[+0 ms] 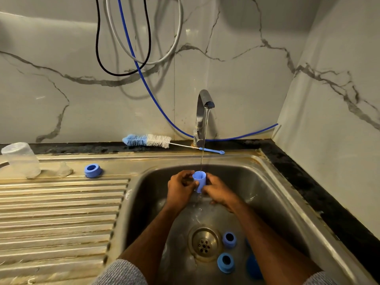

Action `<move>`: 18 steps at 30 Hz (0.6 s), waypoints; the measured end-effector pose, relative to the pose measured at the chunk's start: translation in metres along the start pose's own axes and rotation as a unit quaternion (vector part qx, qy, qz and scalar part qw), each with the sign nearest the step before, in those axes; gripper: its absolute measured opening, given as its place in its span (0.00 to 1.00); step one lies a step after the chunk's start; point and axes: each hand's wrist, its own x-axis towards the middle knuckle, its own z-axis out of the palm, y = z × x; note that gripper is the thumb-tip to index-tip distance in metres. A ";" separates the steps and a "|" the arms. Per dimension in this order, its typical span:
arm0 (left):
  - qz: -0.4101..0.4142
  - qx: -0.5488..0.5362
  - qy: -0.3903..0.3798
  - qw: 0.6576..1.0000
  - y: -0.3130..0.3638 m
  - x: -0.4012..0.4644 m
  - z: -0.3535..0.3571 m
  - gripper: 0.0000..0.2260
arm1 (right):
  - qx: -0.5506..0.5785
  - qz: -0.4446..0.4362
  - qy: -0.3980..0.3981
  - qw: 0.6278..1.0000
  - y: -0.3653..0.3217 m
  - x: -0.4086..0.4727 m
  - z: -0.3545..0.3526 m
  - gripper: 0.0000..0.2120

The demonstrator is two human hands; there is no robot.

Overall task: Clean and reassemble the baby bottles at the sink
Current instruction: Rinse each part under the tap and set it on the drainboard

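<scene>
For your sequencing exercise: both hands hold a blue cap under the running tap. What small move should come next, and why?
Probably tip the blue cap over to empty it. The left hand and right hand grip it mouth-up under the water stream, so it is filling. Once drained, it could join the blue ring on the drainboard.

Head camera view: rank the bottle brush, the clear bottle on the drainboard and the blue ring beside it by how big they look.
1. bottle brush, longest
2. clear bottle
3. blue ring, smallest

The brush lies farther back, so nearness does not inflate it.
</scene>
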 end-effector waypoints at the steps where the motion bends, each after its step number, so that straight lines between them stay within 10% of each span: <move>1: 0.002 0.017 -0.001 1.000 -0.001 0.000 -0.001 0.18 | -0.020 -0.020 0.007 1.000 0.001 0.001 0.001 0.21; 7: 0.002 0.061 0.005 0.998 -0.002 0.002 -0.003 0.18 | -0.110 -0.079 0.152 0.979 0.003 0.001 -0.001 0.25; 12: -0.045 0.093 0.059 0.993 -0.011 0.008 -0.005 0.11 | -0.159 0.011 -0.033 0.987 0.006 0.000 0.000 0.20; 18: -0.061 0.086 0.059 0.993 -0.014 0.009 -0.006 0.10 | -0.180 0.003 0.045 0.983 0.002 0.000 0.000 0.17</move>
